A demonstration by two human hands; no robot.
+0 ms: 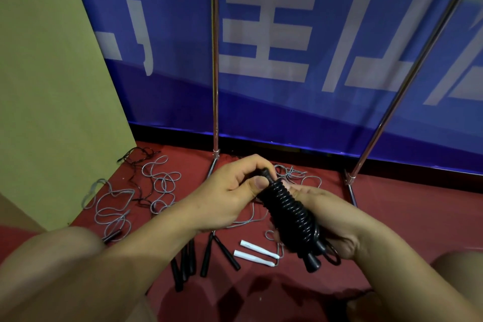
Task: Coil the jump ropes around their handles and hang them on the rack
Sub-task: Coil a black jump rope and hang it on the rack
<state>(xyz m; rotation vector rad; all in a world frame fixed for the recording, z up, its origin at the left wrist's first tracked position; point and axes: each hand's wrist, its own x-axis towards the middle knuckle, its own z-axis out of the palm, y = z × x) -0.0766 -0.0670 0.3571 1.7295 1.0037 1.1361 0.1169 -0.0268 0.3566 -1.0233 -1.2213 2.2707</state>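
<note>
Black rope bundle sits clenched in both grips, left hand and right hand; loosen either and the coils could spring undone.

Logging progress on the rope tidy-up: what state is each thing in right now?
Black jump rope: coiled around its handles, held in both hands.
Left hand: pinching the coil's top end.
Right hand: gripping the coil.
Grey ropes: uncoiled on the floor.
White handles: on the floor.
Rack: no ropes visible on it.
</note>
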